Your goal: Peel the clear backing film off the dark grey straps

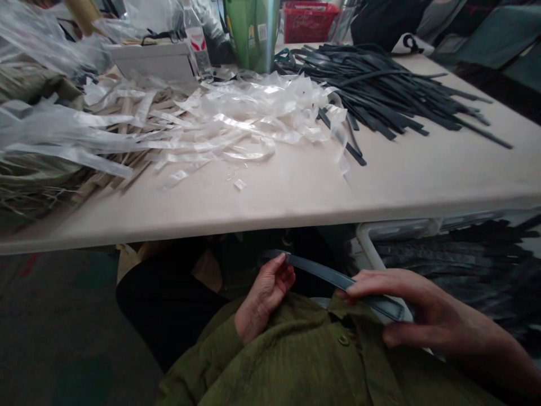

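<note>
One pale tbl (304,194) w/ see-thru plastic scraps (262,107) mid, pile of dk straps (372,84) back R; grey flr (76,316) lower L. White bin (371,248) below tbl R holds dk pcs (443,262); red basket (310,22) at back, contents unclear. Single navy strap (319,269) above lap: L hand (267,290) pinches it, R hand (431,310) grips nr its end.
</note>
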{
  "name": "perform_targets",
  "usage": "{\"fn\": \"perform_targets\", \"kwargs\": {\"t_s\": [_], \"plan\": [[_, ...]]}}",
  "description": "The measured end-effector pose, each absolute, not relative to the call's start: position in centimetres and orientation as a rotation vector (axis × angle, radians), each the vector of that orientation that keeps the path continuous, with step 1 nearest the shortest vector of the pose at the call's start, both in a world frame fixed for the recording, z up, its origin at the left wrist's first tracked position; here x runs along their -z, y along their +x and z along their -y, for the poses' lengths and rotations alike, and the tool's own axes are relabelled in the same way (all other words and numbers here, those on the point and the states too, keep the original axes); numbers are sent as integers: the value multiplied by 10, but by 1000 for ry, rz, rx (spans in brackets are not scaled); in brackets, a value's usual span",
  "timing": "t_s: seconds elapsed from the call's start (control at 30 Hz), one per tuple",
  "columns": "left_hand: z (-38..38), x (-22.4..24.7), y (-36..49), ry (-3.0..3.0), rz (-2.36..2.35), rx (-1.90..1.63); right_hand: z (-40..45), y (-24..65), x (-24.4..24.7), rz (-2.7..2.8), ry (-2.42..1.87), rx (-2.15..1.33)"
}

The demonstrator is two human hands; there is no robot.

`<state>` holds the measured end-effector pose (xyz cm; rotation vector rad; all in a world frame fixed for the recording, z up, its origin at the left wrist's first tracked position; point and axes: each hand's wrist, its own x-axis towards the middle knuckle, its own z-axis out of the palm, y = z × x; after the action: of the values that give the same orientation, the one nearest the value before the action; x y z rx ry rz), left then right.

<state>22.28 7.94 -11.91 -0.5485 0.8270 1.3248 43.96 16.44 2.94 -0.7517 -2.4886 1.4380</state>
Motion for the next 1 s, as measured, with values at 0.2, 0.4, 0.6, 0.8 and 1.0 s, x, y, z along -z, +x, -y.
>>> {"fn": "perform_targets", "kwargs": {"t_s": [0.2, 0.4, 0.6, 0.8, 1.0], "plan": [[-75, 121, 227, -425, -795, -1240, -174, 409, 19, 2509, -592, -1050], [-63, 116, 235, -275, -629, -1235, -174, 377, 72, 2495, -410, -1087], [-73, 122, 213, -475, -677, -1401, -176, 395, 38, 2359, -522, -1524], [-66, 127, 142, -599, -1008, -1733, -193, 470, -8, 1861, -842, -1819], [-43, 91, 150, -87, -1345, -1976, -189, 495, -3, 1744, -955, -1832]]}}
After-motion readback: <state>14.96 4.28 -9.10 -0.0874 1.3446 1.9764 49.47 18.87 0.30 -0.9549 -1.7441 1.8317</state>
